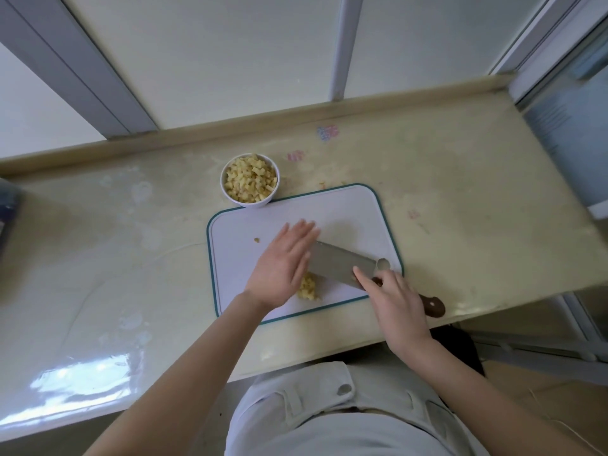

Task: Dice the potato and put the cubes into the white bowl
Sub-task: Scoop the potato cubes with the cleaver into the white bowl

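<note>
A white bowl [249,184] heaped with yellow potato cubes stands at the far left corner of the white cutting board [345,218]. A small pile of cubes [308,287] lies near the board's front edge, beside the cleaver blade [339,263]. My left hand [282,265] is flat with straight fingers, held against the blade's left end and partly hiding the pile. My right hand [393,306] grips the cleaver's brown handle [433,306], forefinger stretched along the blade. One stray cube [256,239] lies on the board's left part.
The board lies on a glossy cream counter [131,258] with a raised back edge under a window. The counter's right end drops off past the board. A few potato scraps [324,184] lie behind the board. A dark object [8,209] sits at the far left.
</note>
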The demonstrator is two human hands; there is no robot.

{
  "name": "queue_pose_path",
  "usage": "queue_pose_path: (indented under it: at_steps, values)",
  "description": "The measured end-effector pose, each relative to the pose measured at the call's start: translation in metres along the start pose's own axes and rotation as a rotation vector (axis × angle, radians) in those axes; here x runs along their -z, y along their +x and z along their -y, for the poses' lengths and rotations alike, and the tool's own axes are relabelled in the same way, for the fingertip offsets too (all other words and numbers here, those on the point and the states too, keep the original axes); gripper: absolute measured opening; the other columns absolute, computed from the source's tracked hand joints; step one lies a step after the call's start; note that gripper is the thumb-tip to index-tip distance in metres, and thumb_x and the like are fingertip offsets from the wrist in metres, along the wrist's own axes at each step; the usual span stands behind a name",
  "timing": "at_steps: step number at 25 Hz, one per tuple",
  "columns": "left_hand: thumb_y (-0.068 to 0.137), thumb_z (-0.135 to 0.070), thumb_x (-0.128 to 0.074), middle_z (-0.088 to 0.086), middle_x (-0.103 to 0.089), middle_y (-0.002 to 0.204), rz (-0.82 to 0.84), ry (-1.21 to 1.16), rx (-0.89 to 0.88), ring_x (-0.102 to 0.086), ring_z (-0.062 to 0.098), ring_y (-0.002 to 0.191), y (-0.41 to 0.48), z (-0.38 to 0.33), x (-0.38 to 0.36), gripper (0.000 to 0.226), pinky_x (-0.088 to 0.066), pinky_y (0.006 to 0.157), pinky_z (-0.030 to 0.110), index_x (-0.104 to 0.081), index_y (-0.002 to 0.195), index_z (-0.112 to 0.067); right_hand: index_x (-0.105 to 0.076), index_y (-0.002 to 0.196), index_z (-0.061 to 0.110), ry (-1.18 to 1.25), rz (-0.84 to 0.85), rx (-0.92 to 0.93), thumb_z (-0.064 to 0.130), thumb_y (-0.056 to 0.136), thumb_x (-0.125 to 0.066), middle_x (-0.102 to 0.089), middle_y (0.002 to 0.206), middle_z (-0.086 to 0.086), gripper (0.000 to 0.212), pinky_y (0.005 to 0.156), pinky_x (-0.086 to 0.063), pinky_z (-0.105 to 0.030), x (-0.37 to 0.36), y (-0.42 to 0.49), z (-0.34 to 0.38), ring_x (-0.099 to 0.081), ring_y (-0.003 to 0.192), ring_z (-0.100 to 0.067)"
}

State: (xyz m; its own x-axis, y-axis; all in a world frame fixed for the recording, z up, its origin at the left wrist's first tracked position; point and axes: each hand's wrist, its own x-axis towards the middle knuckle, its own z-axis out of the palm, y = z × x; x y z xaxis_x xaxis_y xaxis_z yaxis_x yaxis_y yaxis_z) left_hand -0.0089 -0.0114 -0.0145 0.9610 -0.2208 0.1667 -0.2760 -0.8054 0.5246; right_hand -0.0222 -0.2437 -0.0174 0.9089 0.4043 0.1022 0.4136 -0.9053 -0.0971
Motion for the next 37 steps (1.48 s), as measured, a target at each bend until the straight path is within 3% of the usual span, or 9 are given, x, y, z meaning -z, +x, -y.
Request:
queue_pose_path:
  at_steps: [3,11,14,17,20,23,32,35,37]
  values:
    - [0.094,-0.051,0.003,0.0,-0.007,0.156,0.366,0.174,-0.117,0.0,0.012,0.145,0.003,0.0,-0.002,0.07,0.009,0.117,0.03,-0.013,0.15,-0.013,-0.071,0.113,0.014,-0.047,-0.049,0.085,-0.019,0.041,-0.08,-0.059,0.076,-0.012,0.08,0.053,-0.049,-0.033,0.009,0.006,-0.002,-0.061,0.065,-0.028]
    - [0.076,-0.065,0.03,0.001,0.011,0.155,0.399,0.282,0.147,0.013,0.014,0.144,-0.019,0.028,-0.001,0.086,0.019,0.113,0.028,0.012,0.144,-0.015,-0.07,0.116,0.015,-0.108,-0.061,0.088,-0.022,0.046,-0.078,-0.06,0.078,-0.011,0.079,0.057,-0.049,-0.035,0.02,0.006,-0.027,-0.058,0.063,-0.027]
    - [0.083,-0.059,0.025,0.004,0.001,0.158,0.293,0.273,0.199,0.008,0.014,0.144,-0.01,0.016,0.004,0.081,0.015,0.116,0.035,0.005,0.146,-0.013,-0.07,0.115,0.015,-0.097,-0.059,0.044,-0.023,0.044,-0.079,-0.059,0.077,-0.012,0.081,0.057,-0.049,-0.034,0.02,0.006,-0.032,-0.057,0.062,-0.028]
    - [0.096,-0.05,0.004,0.006,-0.016,0.156,0.214,0.145,-0.014,-0.006,0.018,0.145,0.005,-0.021,0.002,0.069,0.007,0.117,0.038,-0.015,0.149,-0.01,-0.071,0.113,0.014,-0.059,-0.06,0.025,-0.018,0.046,-0.082,-0.059,0.079,-0.011,0.076,0.057,-0.048,-0.035,0.016,0.011,-0.029,-0.058,0.064,-0.029]
    - [0.099,-0.045,-0.006,0.005,-0.015,0.156,0.284,0.119,-0.213,-0.007,0.018,0.145,0.007,-0.051,-0.019,0.062,0.005,0.117,0.04,-0.017,0.149,-0.01,-0.07,0.114,0.009,0.002,-0.081,0.014,-0.007,0.049,-0.087,-0.06,0.078,-0.008,0.069,0.059,-0.051,-0.036,0.017,0.016,-0.023,-0.059,0.067,-0.029]
    - [0.101,-0.044,-0.007,0.006,-0.018,0.156,0.293,0.194,-0.259,-0.009,0.02,0.145,0.001,-0.052,-0.032,0.06,0.0,0.117,0.041,-0.019,0.149,-0.01,-0.066,0.116,0.003,0.019,-0.086,0.0,0.002,0.046,-0.092,-0.062,0.078,-0.009,0.074,0.06,-0.053,-0.037,0.02,0.021,-0.016,-0.061,0.069,-0.03]
    - [0.101,-0.041,0.0,0.013,-0.036,0.148,0.266,0.44,0.095,-0.029,0.027,0.139,-0.02,0.002,-0.012,0.065,-0.011,0.113,0.045,-0.032,0.143,-0.003,-0.065,0.116,0.002,0.035,-0.052,-0.099,0.003,0.047,-0.093,-0.062,0.078,-0.009,0.074,0.06,-0.051,-0.038,0.028,0.018,-0.03,-0.059,0.07,-0.031]
    - [0.095,-0.047,0.013,0.006,-0.011,0.154,0.214,0.398,0.231,-0.008,0.021,0.144,-0.027,0.015,-0.012,0.07,0.004,0.117,0.039,-0.013,0.147,-0.008,-0.065,0.115,0.001,0.092,-0.023,-0.167,0.005,0.057,-0.09,-0.062,0.079,-0.013,0.063,0.062,-0.052,-0.04,0.027,0.01,-0.042,-0.061,0.073,-0.036]
    - [0.092,-0.051,0.012,0.002,-0.002,0.156,0.143,0.256,0.386,0.004,0.016,0.145,-0.032,0.022,-0.012,0.072,0.011,0.117,0.033,-0.007,0.149,-0.01,-0.061,0.122,0.003,0.193,0.033,-0.277,0.011,0.078,-0.078,-0.062,0.089,-0.016,0.048,0.066,-0.049,-0.04,0.03,0.003,-0.044,-0.06,0.087,-0.037]
